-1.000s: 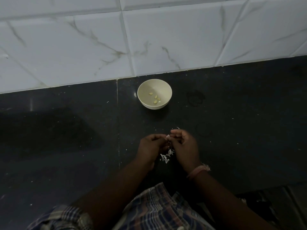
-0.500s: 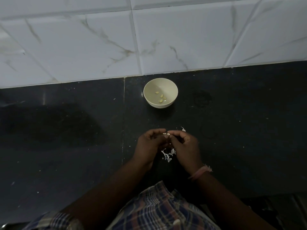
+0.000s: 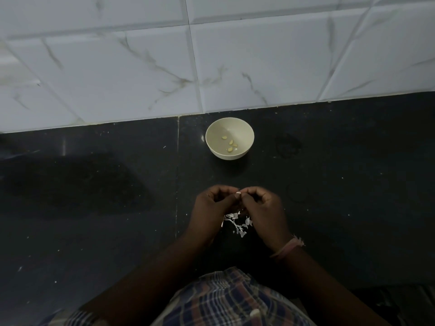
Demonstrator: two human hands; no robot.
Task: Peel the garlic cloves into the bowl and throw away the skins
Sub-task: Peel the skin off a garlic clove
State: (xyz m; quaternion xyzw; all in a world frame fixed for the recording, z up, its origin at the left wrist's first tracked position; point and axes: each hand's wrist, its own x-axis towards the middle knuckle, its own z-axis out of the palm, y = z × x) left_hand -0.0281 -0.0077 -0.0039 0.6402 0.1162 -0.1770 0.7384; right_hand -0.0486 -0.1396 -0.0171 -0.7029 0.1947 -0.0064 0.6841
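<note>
A small cream bowl (image 3: pixel 213 147) stands on the dark counter near the tiled wall, with several peeled garlic cloves (image 3: pixel 230 145) inside. Below it my left hand (image 3: pixel 213 208) and my right hand (image 3: pixel 264 210) meet fingertip to fingertip, both pinching a small garlic clove (image 3: pixel 238 192) of which only a pale tip shows. A scatter of white garlic skins (image 3: pixel 236 222) lies on the counter under and between my hands, partly hidden by them.
The black stone counter (image 3: pixel 94 208) spreads to both sides, with a seam running down just left of my hands. A white marble-look tiled wall (image 3: pixel 211 55) rises behind the bowl. A pink band sits on my right wrist (image 3: pixel 286 249).
My hands stay together over the skins, working the clove; the loose skin flake that stuck up by my right fingers is gone. The bowl has not moved.
</note>
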